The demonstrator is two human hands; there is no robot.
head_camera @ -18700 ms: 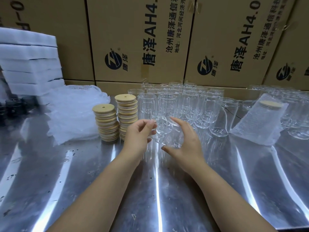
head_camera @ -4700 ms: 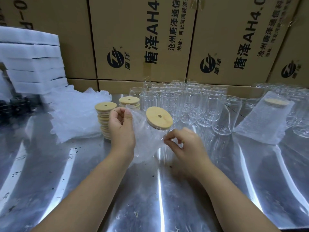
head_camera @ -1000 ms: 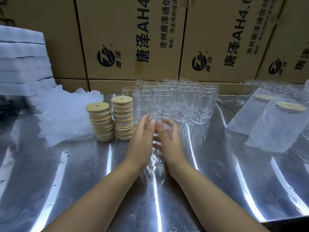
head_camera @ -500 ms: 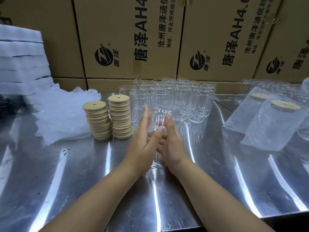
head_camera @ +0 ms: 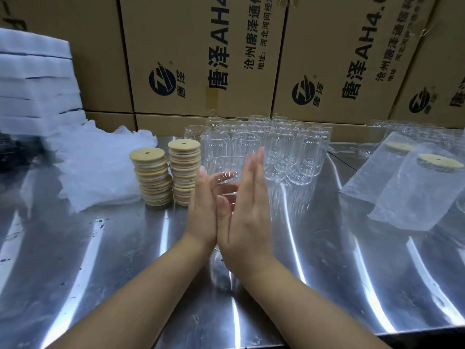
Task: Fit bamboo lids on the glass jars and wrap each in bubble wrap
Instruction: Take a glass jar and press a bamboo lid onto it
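Behind, past glass jars, cartons — 唐泽 AH4

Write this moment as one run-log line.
jar: bare, no lid, between palms | left hand: open | right hand: open | lid stacks: two, left | wrapped jars: two, right

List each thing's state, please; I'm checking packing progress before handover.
Left hand: open, fingers straight, beside the front jar.
Right hand: open, fingers straight, palm facing the left hand.
Front jar: upright, lidless, unwrapped.
Jar cluster: upright, lidless, unwrapped.
Lid stacks: two, unevenly piled.
Wrapped jars: two, lidded, in bubble wrap.
Bubble wrap pile: loose heap.
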